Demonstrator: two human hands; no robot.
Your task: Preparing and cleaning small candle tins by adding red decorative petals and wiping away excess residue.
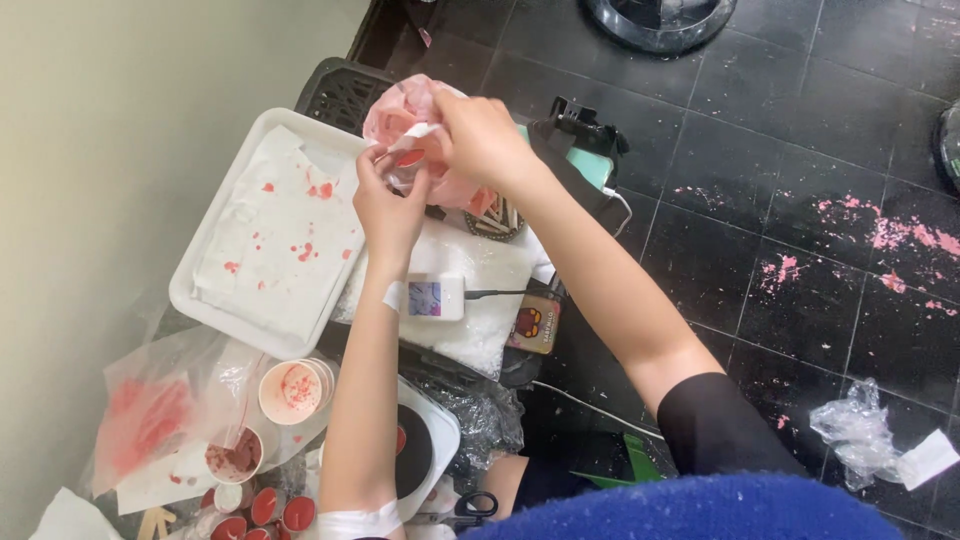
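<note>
Both my hands meet above the far edge of a white tray (200, 260). My left hand (388, 205) pinches the lower edge of a pink-stained clear plastic bag (400, 115). My right hand (480, 135) grips the same bag from the right, with a small white piece at its fingertips. A red smear shows on the bag between my hands. The tray holds a white paper sheet (275, 235) spotted with red.
A small white device with a cable (432, 297) lies under my left wrist. Paper cups with red residue (290, 390), a stained zip bag (150, 410) and small red cups (265, 505) sit at lower left. Scissors (470, 508), a black crate (335, 90) and crumpled plastic (860, 430) lie around.
</note>
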